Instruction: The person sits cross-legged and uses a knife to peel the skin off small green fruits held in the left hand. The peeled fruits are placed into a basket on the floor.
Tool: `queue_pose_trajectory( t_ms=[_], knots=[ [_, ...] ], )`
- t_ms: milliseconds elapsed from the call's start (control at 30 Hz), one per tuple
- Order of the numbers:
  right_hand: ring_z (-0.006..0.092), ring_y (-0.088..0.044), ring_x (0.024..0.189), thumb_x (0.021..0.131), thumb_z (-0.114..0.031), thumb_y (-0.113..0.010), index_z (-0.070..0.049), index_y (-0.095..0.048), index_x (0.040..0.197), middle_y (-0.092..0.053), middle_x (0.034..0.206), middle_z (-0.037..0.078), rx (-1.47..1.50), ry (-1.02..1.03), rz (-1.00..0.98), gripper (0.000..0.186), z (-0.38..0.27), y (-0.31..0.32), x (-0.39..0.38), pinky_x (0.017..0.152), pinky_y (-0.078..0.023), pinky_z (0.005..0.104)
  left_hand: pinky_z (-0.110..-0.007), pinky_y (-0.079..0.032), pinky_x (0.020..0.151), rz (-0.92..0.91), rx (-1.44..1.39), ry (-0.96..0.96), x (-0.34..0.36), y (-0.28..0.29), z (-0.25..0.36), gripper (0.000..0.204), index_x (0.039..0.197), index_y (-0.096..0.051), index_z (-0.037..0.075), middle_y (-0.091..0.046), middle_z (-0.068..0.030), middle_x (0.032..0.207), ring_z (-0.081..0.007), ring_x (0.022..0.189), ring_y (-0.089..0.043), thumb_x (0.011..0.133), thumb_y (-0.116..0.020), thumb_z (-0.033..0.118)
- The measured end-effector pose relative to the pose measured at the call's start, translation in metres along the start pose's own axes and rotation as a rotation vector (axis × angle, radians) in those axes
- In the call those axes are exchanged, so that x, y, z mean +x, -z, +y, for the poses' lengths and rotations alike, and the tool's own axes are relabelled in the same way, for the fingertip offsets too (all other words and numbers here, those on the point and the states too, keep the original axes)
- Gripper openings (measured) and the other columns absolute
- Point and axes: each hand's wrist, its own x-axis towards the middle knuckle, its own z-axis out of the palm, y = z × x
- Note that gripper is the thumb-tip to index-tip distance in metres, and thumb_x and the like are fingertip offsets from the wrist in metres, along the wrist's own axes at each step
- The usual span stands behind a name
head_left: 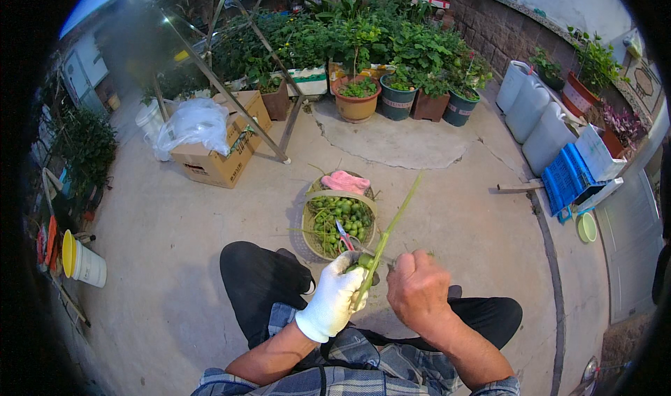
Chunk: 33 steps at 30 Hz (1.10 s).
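My left hand (pixel 331 297), in a white glove with a grey palm, is closed around a long green stalk (pixel 388 229) and a round green fruit (pixel 364 260). The stalk slants up and away to the right. Close beside it my bare right hand (pixel 420 284) is closed; a thin greyish piece shows between it and the fruit, too small to name. Just beyond my hands stands a woven basket (pixel 306 229) with a handle, filled with small green fruits (pixel 347 211) and stems. Scissors (pixel 344 236) with red handles lie at its near side, and a pink cloth or glove (pixel 345 181) at its far side.
Cardboard boxes (pixel 210 169) with a clear plastic bag (pixel 192 127) stand at the left under a metal frame (pixel 231 92). Potted plants (pixel 356 102) line the back. White jugs (pixel 528 113) and a blue crate (pixel 567 177) stand at the right, a white bucket (pixel 89 267) at the left.
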Motion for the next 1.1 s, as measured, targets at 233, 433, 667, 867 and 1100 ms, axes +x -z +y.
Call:
queue_pose_trajectory(
  t_ms=[233, 433, 667, 867, 1100],
  knots=[
    [0.0330, -0.059, 0.062, 0.077, -0.010, -0.072, -0.004, -0.052, 0.082, -0.054, 0.076, 0.015, 0.043, 0.022, -0.104, 0.021, -0.013, 0.005, -0.012, 0.050, -0.049, 0.0446, -0.019, -0.034, 0.044, -0.093, -0.162, 0.057, 0.003, 0.011, 0.000, 0.025, 0.122, -0.056, 0.009, -0.056, -0.0009, 0.079, -0.0068, 0.056, -0.045, 0.100, -0.057, 0.020],
    [0.0311, -0.060, 0.063, 0.078, -0.011, -0.068, -0.005, -0.053, 0.081, -0.055, 0.076, 0.015, -0.091, 0.003, -0.044, 0.016, 0.000, 0.006, 0.006, 0.049, -0.048, 0.0431, -0.019, -0.037, 0.047, 0.035, -0.045, 0.067, -0.001, -0.002, 0.008, 0.017, 0.114, -0.060, 0.011, -0.056, 0.0015, 0.081, -0.0068, 0.056, -0.048, 0.101, -0.053, 0.018],
    [0.0288, -0.061, 0.061, 0.078, -0.011, -0.066, -0.004, -0.054, 0.079, -0.055, 0.072, 0.014, -0.044, 0.064, -0.145, 0.015, -0.011, -0.001, -0.008, 0.046, -0.048, 0.0412, -0.020, -0.034, 0.044, -0.026, -0.185, 0.110, 0.008, 0.013, -0.007, 0.021, 0.115, -0.056, 0.005, -0.055, -0.0037, 0.081, -0.0079, 0.054, -0.044, 0.099, -0.060, 0.018],
    [0.0289, -0.061, 0.061, 0.078, -0.013, -0.066, -0.005, -0.054, 0.079, -0.056, 0.073, 0.014, -0.017, 0.063, -0.122, 0.015, -0.010, -0.001, -0.007, 0.046, -0.049, 0.0412, -0.022, -0.034, 0.044, -0.149, -0.274, 0.154, 0.013, 0.019, -0.005, 0.020, 0.114, -0.058, 0.007, -0.055, -0.0016, 0.080, -0.0079, 0.053, -0.042, 0.097, -0.061, 0.016],
    [0.0295, -0.061, 0.062, 0.077, -0.012, -0.065, -0.004, -0.054, 0.079, -0.056, 0.073, 0.014, -0.083, 0.014, -0.083, 0.014, 0.000, 0.003, 0.004, 0.046, -0.049, 0.0411, -0.022, -0.034, 0.044, -0.037, -0.206, 0.115, 0.010, 0.011, -0.003, 0.018, 0.114, -0.057, 0.010, -0.057, -0.0025, 0.082, -0.0078, 0.053, -0.042, 0.096, -0.062, 0.011]
  ],
)
